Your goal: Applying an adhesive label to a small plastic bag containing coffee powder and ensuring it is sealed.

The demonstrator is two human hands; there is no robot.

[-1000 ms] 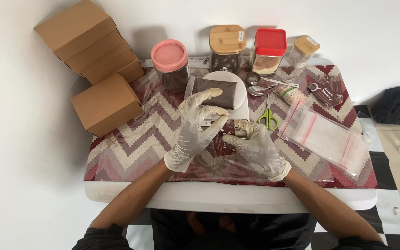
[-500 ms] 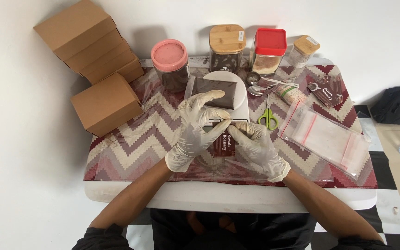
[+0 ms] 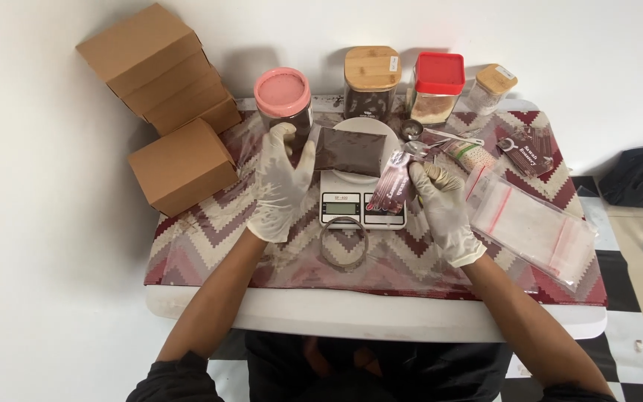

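The left hand (image 3: 283,181) is open and touches the bag of brown powder (image 3: 349,151) lying on the white scale (image 3: 361,201). The right hand (image 3: 442,206) pinches a small dark packet (image 3: 391,183) above the scale.

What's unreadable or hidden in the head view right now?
- Scale: display too small to make out; its platform lies under the dark filled pouch.
- Left hand: grip on the pouch edge hidden by the glove.
- Right hand: holds a maroon label, print blurred.
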